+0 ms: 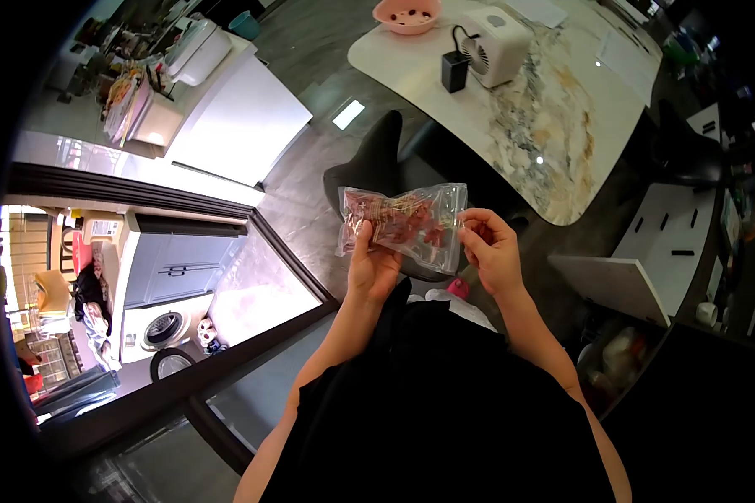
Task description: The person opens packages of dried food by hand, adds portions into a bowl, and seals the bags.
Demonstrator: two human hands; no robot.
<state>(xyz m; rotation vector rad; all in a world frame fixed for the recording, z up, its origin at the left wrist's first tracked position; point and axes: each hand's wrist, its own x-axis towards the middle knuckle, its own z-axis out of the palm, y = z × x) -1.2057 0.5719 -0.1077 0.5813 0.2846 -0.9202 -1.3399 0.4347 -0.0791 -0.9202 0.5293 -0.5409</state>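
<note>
A clear plastic bag (403, 225) with reddish-brown pieces inside is held up in front of my body. My left hand (371, 270) grips its lower left part, thumb on the front and the other fingers behind it. The fingertips of my right hand (492, 247) pinch the bag's right edge, where the plastic is flat. What exactly the reddish pieces are is too small to tell. Gold-coloured print or lettering shows across the bag's upper middle.
Ahead stands a marble-patterned table (554, 168) bearing a pink basin (407, 17), a white fan-like device (499, 46) and a black box (455, 72). A dark chair (365, 159) is beyond the bag. An open cabinet door (612, 285) juts out at right. A dark-framed doorway (289, 260) lies left.
</note>
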